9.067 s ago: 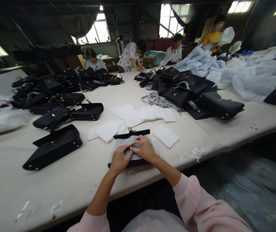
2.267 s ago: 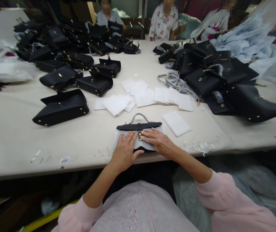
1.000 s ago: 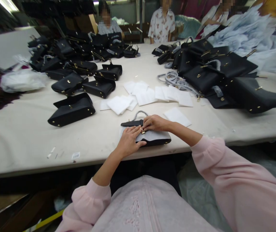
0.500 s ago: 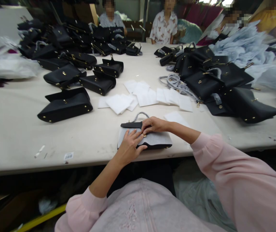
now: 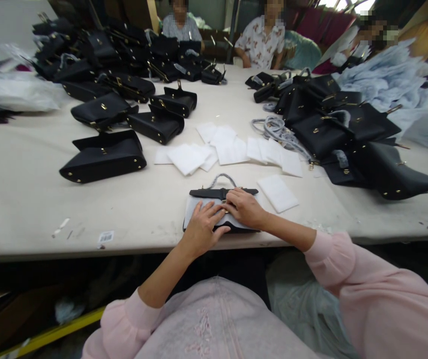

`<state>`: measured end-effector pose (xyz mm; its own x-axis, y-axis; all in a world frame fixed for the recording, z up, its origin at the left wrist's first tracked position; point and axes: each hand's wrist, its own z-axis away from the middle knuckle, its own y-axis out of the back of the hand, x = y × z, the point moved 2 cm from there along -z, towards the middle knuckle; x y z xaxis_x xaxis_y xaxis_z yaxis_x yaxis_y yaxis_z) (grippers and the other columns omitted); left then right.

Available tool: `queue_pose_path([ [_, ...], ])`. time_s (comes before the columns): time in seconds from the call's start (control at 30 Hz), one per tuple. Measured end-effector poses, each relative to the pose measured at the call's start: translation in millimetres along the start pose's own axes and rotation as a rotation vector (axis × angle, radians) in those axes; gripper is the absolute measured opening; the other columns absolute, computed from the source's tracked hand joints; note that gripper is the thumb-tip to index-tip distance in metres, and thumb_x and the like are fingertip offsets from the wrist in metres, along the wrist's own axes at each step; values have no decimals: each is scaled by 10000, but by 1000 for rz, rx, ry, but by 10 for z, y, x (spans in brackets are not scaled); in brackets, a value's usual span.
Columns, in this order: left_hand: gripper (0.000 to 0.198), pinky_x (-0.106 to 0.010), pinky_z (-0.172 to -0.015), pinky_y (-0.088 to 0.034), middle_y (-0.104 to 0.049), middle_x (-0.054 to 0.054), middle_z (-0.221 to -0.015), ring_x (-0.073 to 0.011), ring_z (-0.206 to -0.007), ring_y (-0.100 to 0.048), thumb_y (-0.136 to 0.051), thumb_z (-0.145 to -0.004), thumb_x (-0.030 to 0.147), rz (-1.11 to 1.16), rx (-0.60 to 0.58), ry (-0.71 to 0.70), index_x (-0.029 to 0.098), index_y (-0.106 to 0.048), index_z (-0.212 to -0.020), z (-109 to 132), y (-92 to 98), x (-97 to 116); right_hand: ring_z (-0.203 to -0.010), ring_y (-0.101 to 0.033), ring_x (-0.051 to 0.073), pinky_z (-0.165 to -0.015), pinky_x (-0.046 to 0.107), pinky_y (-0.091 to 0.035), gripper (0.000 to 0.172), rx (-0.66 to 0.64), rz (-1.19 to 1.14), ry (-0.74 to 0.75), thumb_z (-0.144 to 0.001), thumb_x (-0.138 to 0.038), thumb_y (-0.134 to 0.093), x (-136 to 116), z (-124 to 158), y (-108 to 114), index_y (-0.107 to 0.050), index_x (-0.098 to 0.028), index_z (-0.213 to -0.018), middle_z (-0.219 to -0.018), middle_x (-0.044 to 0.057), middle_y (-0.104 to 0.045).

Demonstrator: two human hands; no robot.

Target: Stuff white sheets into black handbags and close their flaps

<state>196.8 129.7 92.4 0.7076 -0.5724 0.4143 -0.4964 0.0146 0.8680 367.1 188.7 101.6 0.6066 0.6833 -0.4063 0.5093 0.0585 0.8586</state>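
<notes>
A small black handbag [image 5: 249, 193] lies near the front edge of the table, a pale grey sheet covering its front and its wrapped top handle arching up behind. My left hand [image 5: 203, 227] rests on the sheet with fingers spread, fingertips close to the gold clasp. From the right, my right hand [image 5: 246, 207] bends its fingers over the bag's strap and clasp at the middle. Those fingers are pinched together at the clasp, which they partly hide.
White foam sheets [image 5: 187, 158] lie beyond the bag, one of them [image 5: 277, 193] to its right. Black handbags [image 5: 104, 158] are piled at left, more [image 5: 319, 129] at right beside wrapped straps [image 5: 274, 127]. A barcode label [image 5: 106, 237] lies near the front edge. People [image 5: 261, 42] are across the table.
My right hand has moved down a little from the flap to the clasp, uncovering more of the flap's right side. My left hand stays on the bag. The view has shifted slightly.
</notes>
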Motion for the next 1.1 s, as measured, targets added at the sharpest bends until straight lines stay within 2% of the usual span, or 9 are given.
queue_pose_path([
  [0.1, 447, -556, -1129, -296, -584, -66, -1343, -277, -1301, -466, -589, -875, 410, -11, 45, 12, 228, -551, -1282, 63, -15, 3, -797, -510, 204, -749, 320, -414, 229, 156, 52, -156, -932, -240, -526, -135, 108, -51, -503, -201, -708, -742, 50, -574],
  [0.23, 452, -530, -1142, -294, -549, -67, -1382, -250, -1327, -444, -536, -910, 385, -69, 90, -8, 243, -500, -1338, 145, -28, 26, -804, -510, 212, -773, 337, -422, 245, 208, 56, -192, -949, -246, -491, -192, 189, -63, -520, -202, -710, -762, 61, -577],
  [0.37, 466, -534, -1146, -290, -535, -84, -1395, -256, -1346, -420, -520, -920, 378, -111, 69, -19, 209, -476, -1352, 158, -24, 44, -852, -542, 203, -809, 332, -446, 106, 286, -119, -223, -925, -168, -499, -127, 243, -7, -591, -180, -874, -850, 65, -603],
  [0.43, 459, -539, -1145, -293, -530, -91, -1398, -258, -1350, -414, -511, -926, 362, -121, 63, -24, 196, -470, -1351, 164, -21, 57, -875, -566, 191, -820, 322, -461, 121, 320, -229, -246, -903, -132, -507, -81, 258, 18, -613, -172, -944, -897, 66, -614],
  [0.63, 471, -542, -1137, -312, -514, -118, -1408, -250, -1349, -414, -482, -939, 315, -114, 91, -9, 179, -407, -1384, 177, -31, 88, -762, -598, 143, -723, 274, -488, 101, 299, -429, -266, -847, -159, -621, 8, 237, 17, -716, -183, -872, -883, 44, -643],
  [0.8, 404, -540, -1113, -343, -566, -111, -1337, -264, -1275, -483, -502, -925, 329, -83, 79, -1, 207, -485, -1309, 98, -18, 70, -816, -626, 150, -780, 280, -491, 96, 304, -453, -253, -843, -180, -646, 21, 215, 15, -742, -191, -848, -855, 38, -672],
  [0.97, 420, -499, -1129, -329, -562, -121, -1287, -254, -1238, -481, -528, -908, 323, -68, 89, 25, 184, -469, -1299, 74, -9, 95, -786, -599, 144, -751, 273, -459, 46, 289, -392, -304, -815, -197, -687, 12, 171, -6, -713, -185, -779, -806, 19, -661],
  [1.1, 448, -511, -1106, -334, -545, -124, -1274, -272, -1220, -472, -499, -918, 318, -138, 61, 9, 197, -440, -1345, 75, -19, 133, -748, -562, 135, -678, 257, -410, 81, 219, -258, -389, -787, -232, -710, -17, 115, -32, -656, -185, -750, -788, -1, -641],
])
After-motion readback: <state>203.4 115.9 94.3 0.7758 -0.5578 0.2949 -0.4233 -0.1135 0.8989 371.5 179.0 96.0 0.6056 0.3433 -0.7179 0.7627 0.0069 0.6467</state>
